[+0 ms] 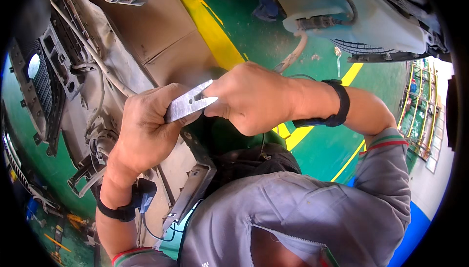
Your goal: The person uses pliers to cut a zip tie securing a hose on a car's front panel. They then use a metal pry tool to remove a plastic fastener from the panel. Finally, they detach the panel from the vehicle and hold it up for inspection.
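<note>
My left hand (144, 133) grips a flat, shiny metal tool (188, 103) with a forked, jaw-like tip that points right. My right hand (251, 98) is closed around that tip, its fingers pinching at the jaws; whatever small piece sits between them is hidden. Both wrists wear black bands, and the left band carries a small black device with a cable. Below the hands a dark metal bracket (195, 179) runs down toward my grey shirt.
A dusty vehicle bumper with a black grille (46, 79) lies at left. Brown cardboard (156, 32) covers a green floor with yellow lines (210, 28). A white plastic tank with hoses (361, 18) hangs at the top right. A metal rack (417, 111) stands at right.
</note>
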### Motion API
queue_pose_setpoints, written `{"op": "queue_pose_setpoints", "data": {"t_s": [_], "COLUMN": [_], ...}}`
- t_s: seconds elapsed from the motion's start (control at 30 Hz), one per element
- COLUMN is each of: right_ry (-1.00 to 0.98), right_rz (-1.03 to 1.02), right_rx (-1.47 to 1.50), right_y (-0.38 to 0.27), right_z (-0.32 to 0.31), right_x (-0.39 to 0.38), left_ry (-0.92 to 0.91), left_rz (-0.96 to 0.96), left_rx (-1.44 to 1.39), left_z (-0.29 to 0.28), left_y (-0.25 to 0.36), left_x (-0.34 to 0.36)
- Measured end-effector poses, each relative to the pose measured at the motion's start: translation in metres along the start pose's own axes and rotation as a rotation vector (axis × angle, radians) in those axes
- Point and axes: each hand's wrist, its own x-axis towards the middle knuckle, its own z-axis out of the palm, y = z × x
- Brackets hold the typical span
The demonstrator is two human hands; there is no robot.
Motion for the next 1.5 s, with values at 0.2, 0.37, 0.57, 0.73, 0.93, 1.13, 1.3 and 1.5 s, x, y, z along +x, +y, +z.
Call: {"op": "queue_pose_setpoints", "data": {"t_s": [0.2, 0.37, 0.57, 0.73, 0.93, 1.13, 1.3, 1.5], "right_ry": [0.151, 0.069, -0.466, -0.644, -0.934, -0.713, -0.338, 0.044], "right_rz": [-0.028, 0.109, 0.503, 0.599, 0.547, 0.655, 0.333, 0.017], "right_rx": [-0.426, -0.067, 0.546, 1.105, 1.569, 1.298, 0.723, 0.131], "right_y": [0.005, -0.005, 0.011, 0.041, 0.057, 0.044, 0.026, 0.012], "right_z": [0.011, 0.009, -0.024, -0.027, -0.012, -0.018, -0.009, 0.005], "right_x": [-0.002, -0.002, 0.024, 0.017, 0.022, 0.010, -0.001, -0.010], "left_ry": [-0.085, -0.077, 0.050, 0.048, 0.044, 0.021, 0.018, -0.032], "left_rz": [-0.105, -0.030, 0.165, 0.268, 0.328, 0.293, 0.214, 0.108], "left_rx": [-0.104, -0.036, 0.201, 0.288, 0.375, 0.259, 0.142, -0.017], "left_z": [-0.003, 0.000, 0.000, 0.001, 0.000, 0.003, 0.008, 0.005], "left_y": [-0.010, -0.011, -0.012, -0.006, 0.008, -0.011, -0.010, -0.009], "left_x": [-0.008, -0.008, -0.001, 0.004, 0.008, 0.021, 0.020, 0.017]}}
